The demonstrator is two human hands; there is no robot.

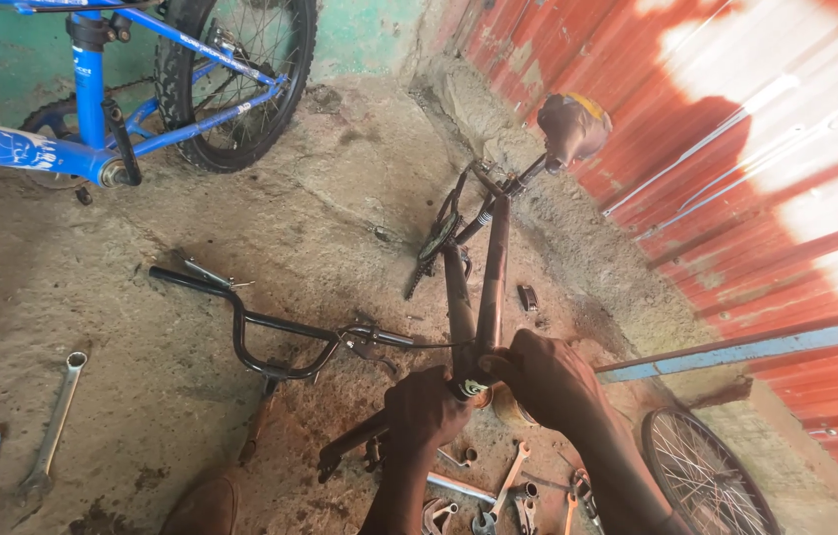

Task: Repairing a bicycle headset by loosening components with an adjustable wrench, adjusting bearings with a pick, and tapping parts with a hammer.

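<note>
**Stripped bicycle frame held at the head tube, concrete floor**

Gripping the near end of the dark brown, rusted metal bicycle frame (478,287) with both hands, I hold it lying on the rough concrete floor (141,287), its worn brown saddle (571,129) pointing away from me toward the red corrugated metal wall (736,178). My left hand (426,411) is closed around the head tube from the left. My right hand (550,381) is closed over it from the right, the two hands nearly touching.

Just left of the frame lies a black curved handlebar (260,327) with grips, detached and flat on the floor. A silver combination spanner (54,421) lies well apart near the floor's left edge. Several smaller spanners and pliers (508,490) are scattered at the near edge, beneath my forearms. A spoked wheel (701,476) rests at the near right corner. A blue bicycle (141,89) stands at the far left corner.
</note>
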